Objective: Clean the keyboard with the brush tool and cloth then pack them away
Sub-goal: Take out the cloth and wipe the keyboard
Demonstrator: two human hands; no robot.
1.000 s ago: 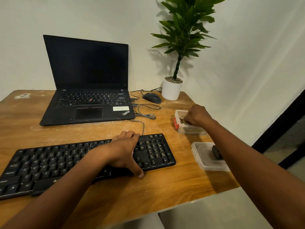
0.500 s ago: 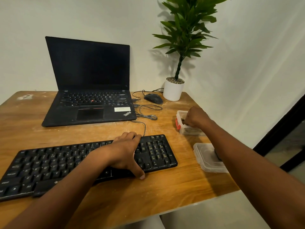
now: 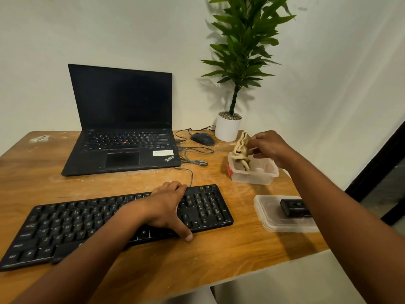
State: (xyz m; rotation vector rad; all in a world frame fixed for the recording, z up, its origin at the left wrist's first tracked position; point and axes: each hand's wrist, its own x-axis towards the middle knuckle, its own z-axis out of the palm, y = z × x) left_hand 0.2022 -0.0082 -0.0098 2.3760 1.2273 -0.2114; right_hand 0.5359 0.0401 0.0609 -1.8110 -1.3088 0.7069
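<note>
A black keyboard [image 3: 87,224] lies along the front of the wooden table [image 3: 197,264]. My left hand [image 3: 168,207] rests on its right part, thumb hooked over the front edge. My right hand [image 3: 267,148] pinches a beige cloth [image 3: 240,150] and holds it above a clear plastic box [image 3: 254,174]; the cloth's lower end hangs into the box. A small black brush tool [image 3: 293,207] lies on the clear lid [image 3: 271,218] to the right of the keyboard, partly hidden by my right forearm.
An open black laptop [image 3: 122,132] stands at the back. A black mouse [image 3: 202,138] and its coiled cables [image 3: 192,159] lie beside it. A potted plant [image 3: 229,126] fills the back right corner. The table's right edge runs just past the lid.
My right hand has risen out of the plastic box, pulling the beige cloth up with it. The left hand has stayed on the keyboard.
</note>
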